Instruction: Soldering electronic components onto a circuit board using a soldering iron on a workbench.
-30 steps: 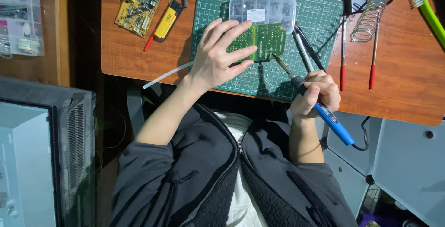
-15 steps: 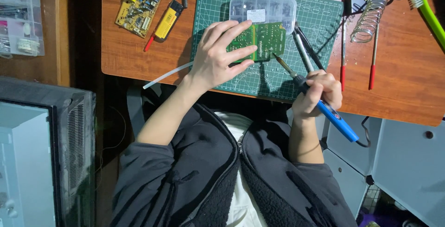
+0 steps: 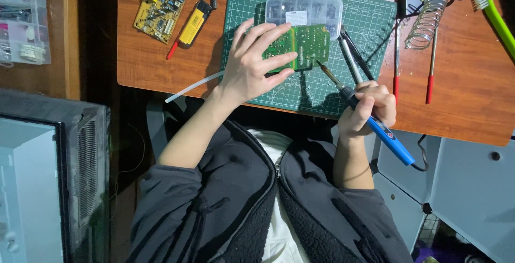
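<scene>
My left hand [image 3: 253, 61] lies spread on a green circuit board [image 3: 306, 45], pressing it onto the green cutting mat [image 3: 370, 27]. My right hand [image 3: 370, 107] grips a soldering iron with a blue handle [image 3: 383, 131]; its metal tip touches the board's lower right edge. A clear plastic parts box [image 3: 303, 9] sits just beyond the board. Black tweezers [image 3: 351, 53] lie on the mat beside the iron's shaft.
A yellow circuit board [image 3: 160, 6] and a yellow-handled tool [image 3: 190, 27] lie on the wooden desk [image 3: 466, 102] at left. A coiled iron stand [image 3: 426, 21], two red-handled probes [image 3: 429, 88] and a green brush [image 3: 496, 16] sit at right. A white tube [image 3: 193, 87] hangs over the desk edge.
The soldering iron's tip has edged closer and now meets the board's edge. My left hand has stayed on the board.
</scene>
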